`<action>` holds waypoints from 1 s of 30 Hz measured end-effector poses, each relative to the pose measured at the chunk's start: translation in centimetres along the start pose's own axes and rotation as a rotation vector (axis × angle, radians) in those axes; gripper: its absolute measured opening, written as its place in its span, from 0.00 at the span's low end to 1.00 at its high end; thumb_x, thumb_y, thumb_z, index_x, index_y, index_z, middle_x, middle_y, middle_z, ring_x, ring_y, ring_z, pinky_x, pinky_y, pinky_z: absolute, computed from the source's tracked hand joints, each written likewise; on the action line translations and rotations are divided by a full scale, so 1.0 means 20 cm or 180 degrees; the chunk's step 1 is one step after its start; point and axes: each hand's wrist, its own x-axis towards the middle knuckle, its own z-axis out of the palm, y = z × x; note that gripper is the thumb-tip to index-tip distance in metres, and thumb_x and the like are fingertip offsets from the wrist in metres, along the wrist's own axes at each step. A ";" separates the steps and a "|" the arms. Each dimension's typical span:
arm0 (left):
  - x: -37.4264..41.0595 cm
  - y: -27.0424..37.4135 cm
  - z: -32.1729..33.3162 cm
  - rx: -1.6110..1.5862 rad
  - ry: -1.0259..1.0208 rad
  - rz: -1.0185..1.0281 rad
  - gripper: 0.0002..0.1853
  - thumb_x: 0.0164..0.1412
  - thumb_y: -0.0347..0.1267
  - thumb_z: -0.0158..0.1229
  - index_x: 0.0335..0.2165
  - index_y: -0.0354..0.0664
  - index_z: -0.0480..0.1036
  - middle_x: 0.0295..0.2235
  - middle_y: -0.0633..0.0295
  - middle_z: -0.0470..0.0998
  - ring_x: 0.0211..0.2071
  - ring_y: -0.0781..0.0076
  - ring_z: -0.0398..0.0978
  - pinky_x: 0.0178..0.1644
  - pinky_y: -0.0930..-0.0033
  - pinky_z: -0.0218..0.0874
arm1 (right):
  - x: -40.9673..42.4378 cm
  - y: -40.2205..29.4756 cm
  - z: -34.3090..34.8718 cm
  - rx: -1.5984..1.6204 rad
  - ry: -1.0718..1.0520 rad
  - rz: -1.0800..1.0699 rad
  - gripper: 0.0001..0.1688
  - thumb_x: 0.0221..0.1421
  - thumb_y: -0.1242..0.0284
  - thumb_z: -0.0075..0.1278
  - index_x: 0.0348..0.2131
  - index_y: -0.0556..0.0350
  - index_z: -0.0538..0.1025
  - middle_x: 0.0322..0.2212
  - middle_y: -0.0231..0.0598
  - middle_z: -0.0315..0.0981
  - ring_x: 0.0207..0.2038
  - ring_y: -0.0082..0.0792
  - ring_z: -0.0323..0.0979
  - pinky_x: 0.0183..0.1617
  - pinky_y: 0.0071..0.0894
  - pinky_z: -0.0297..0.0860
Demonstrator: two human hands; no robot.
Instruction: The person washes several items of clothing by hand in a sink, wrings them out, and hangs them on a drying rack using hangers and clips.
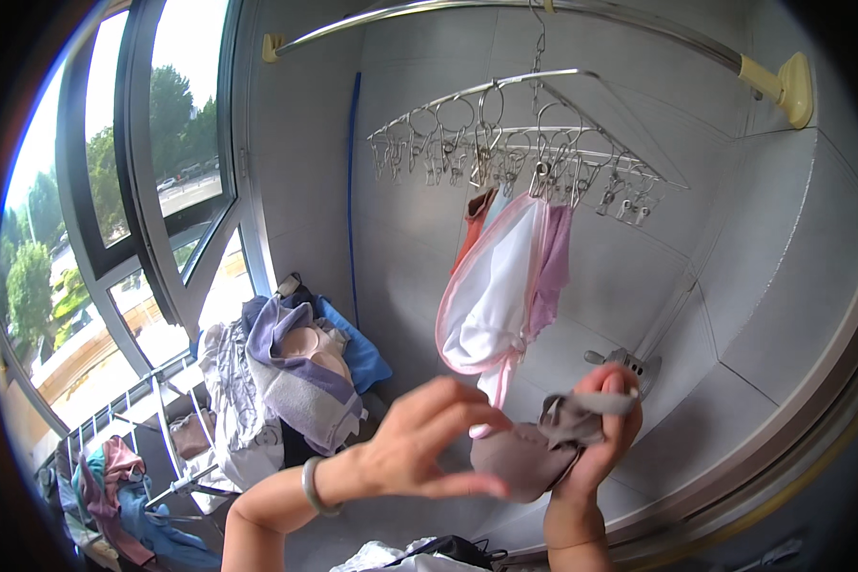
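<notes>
My right hand (609, 436) holds a grey-brown padded bra (518, 461), its band and strap bunched in the fingers and one cup turned to the left. My left hand (429, 443), with a bangle on the wrist, is beside that cup, thumb and fingers spread; whether the fingertips touch the fabric is hard to tell. Just beyond both hands hangs a white mesh laundry bag (490, 293) with pink trim. It is clipped to a metal clip hanger (500, 136), along with a purple cloth (552, 264) and a red-orange cloth (472, 229).
A metal rail (429, 8) carries the hanger. Left, under an open window (179, 143), stands a white drying rack (161, 411) with clothes. A pile of towels and garments (293, 379) is beside it. A wall tap (622, 357) is low on the right.
</notes>
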 end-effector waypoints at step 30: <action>-1.08 0.62 -0.07 -0.3360 0.3673 -0.2729 0.41 0.60 0.54 0.46 0.59 0.34 0.48 0.60 0.46 0.54 0.60 0.56 0.55 0.62 0.53 0.50 | -0.93 0.87 0.15 0.0882 -0.4167 0.2825 0.15 0.58 0.71 0.46 0.43 0.61 0.71 0.35 0.38 0.73 0.39 0.30 0.73 0.44 0.30 0.70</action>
